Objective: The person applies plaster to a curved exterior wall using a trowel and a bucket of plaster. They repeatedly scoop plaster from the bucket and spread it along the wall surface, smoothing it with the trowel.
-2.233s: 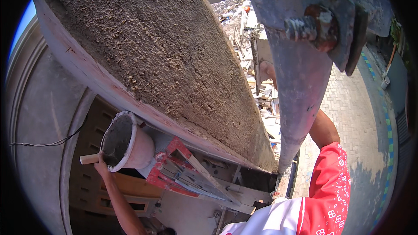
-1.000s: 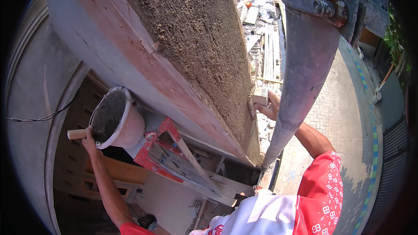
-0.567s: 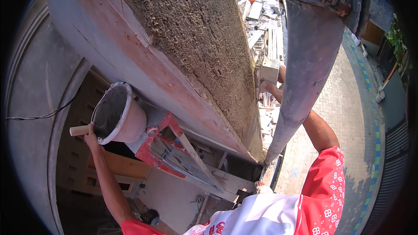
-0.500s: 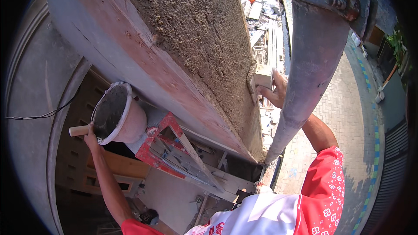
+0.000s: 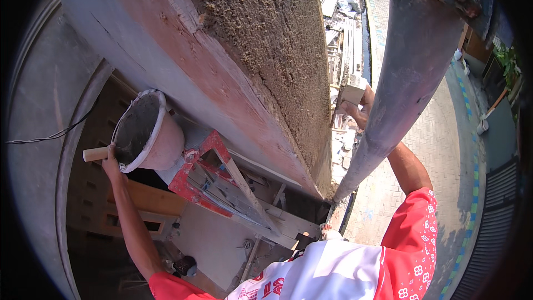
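"Why have we got the bucket [image 5: 166,145] up there?"

"It seems set on the red stepladder [image 5: 182,180] to keep the grey mix [image 5: 139,125] within our reach. Our left hand [image 5: 112,162] curls over its rim, probably steadying it, beside a pale handle [image 5: 95,154]."

"And our right hand [image 5: 362,111]?"

"We hold a pale block-shaped tool [image 5: 352,92] just beside the rough wall [image 5: 272,61], probably from its outer side so the other faces the wall. That arm bends behind the metal pole [image 5: 413,66]; our left stretches nearly straight."
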Demonstrator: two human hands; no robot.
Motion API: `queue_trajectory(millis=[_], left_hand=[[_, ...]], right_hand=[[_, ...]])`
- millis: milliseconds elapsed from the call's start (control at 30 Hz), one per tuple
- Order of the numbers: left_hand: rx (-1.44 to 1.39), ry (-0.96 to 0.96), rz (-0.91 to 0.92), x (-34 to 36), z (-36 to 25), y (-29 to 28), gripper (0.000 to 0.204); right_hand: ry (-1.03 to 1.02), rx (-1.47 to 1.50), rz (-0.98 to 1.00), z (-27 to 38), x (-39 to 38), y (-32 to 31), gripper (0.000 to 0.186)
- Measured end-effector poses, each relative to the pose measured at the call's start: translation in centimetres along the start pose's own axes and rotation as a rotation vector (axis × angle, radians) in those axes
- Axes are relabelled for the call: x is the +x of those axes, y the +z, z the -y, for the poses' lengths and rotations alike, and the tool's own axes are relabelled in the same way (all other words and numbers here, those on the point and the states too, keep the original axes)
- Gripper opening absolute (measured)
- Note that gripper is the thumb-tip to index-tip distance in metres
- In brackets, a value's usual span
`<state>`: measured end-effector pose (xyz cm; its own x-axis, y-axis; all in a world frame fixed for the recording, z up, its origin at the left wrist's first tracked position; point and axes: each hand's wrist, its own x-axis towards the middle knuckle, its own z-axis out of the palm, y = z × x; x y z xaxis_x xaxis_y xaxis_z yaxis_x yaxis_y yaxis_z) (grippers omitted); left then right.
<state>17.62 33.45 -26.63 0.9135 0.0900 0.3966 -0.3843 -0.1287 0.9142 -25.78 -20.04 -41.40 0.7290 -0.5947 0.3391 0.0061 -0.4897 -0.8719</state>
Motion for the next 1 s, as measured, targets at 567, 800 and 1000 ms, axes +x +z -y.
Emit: queue_trajectory(millis=[567, 800, 1000], left_hand=[[-0.029, -0.121, 0.031, 2.2, 0.7, -2.1, 0.042], [-0.266, -0.35, 0.394, 1.5, 0.5, -1.2, 0.036], [-0.059, -0.094, 0.296, 1.4, -0.6, 0.4, 0.04]], right_hand=[[0.422, 0.261, -0.706, -23.3, -13.4, 6.1, 0.03], [0.771, 0.269, -0.87, -23.8, -28.0, 2.6, 0.031], [0.874, 0.164, -0.783, -28.4, -38.4, 4.0, 0.048]])
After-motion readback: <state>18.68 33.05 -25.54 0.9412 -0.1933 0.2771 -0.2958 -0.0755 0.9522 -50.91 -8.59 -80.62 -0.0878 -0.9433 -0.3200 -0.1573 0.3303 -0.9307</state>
